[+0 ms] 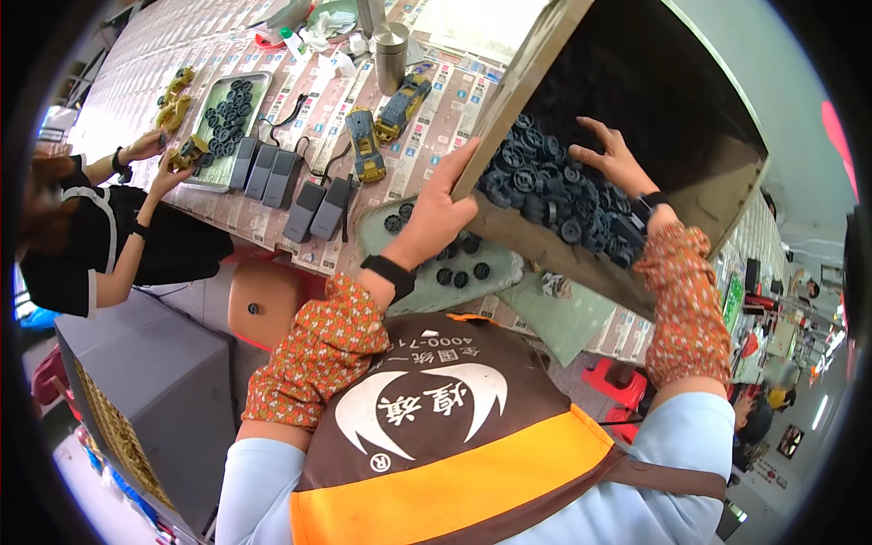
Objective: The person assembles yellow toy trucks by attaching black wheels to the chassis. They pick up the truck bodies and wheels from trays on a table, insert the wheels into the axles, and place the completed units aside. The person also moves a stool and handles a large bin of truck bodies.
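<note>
A large tilted cardboard box (513, 104) stands before me, its open side facing me. Dark blue-grey toy wheels (554, 186) are heaped along its lower side. My left hand (438, 213) is closed round the box's left edge. Inside the box, my right hand (616, 162) hovers at the upper edge of the heap, thumb and fingers apart, with nothing visible between them. Below the box, a pale greenish tray (427, 295) carries several loose dark wheels (461, 276); the box hides its far part.
At left, another person's hands (173, 156) hold a yellow toy vehicle (188, 153) beside a metal tray (263, 84) of wheels. Grey handheld devices (283, 178), two toy vehicles (365, 145) and a steel flask (391, 59) stand on the table. A brown stool (263, 291) and red stool (610, 383) stand below.
</note>
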`<state>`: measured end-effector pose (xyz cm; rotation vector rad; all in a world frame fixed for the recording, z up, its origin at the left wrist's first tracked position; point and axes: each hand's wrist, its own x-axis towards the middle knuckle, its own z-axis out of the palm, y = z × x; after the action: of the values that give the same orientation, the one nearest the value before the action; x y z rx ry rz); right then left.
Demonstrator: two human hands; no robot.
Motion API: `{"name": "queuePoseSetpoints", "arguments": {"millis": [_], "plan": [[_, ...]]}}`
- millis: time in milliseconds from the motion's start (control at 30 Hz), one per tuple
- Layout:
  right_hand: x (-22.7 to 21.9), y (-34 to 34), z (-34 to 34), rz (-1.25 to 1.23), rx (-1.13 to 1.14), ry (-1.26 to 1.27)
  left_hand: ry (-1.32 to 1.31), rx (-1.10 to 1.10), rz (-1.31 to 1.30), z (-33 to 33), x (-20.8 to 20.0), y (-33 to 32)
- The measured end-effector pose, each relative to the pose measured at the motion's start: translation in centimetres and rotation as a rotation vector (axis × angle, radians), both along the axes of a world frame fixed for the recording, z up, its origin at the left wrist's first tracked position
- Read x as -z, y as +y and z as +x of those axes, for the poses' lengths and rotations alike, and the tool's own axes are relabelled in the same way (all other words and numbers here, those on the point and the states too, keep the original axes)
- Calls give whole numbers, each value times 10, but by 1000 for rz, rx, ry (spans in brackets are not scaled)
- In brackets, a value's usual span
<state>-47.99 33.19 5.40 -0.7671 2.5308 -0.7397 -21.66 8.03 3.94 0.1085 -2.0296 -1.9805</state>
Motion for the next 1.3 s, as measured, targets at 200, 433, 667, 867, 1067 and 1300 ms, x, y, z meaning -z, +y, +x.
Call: {"name": "queuePoseSetpoints", "arguments": {"millis": [200, 433, 667, 867, 1067, 1300], "plan": [[69, -62, 13, 165, -11, -19, -42, -10, 50, 14, 3, 1], [58, -52, 42, 356, -253, -65, -31, -18, 27, 4, 2, 0], [112, -31, 16, 30, -236, -319, -50, -10, 60, -19, -11, 0], [52, -50, 50, 31, -228, -409, -56, -20, 65, -8, -5, -3], [25, -54, 47, -95, -131, -671, -11, -3, 20, -5, -5, -3], [-51, -59, 49, -160, 149, -776, -75, -46, 61, -31, -12, -2]]}}
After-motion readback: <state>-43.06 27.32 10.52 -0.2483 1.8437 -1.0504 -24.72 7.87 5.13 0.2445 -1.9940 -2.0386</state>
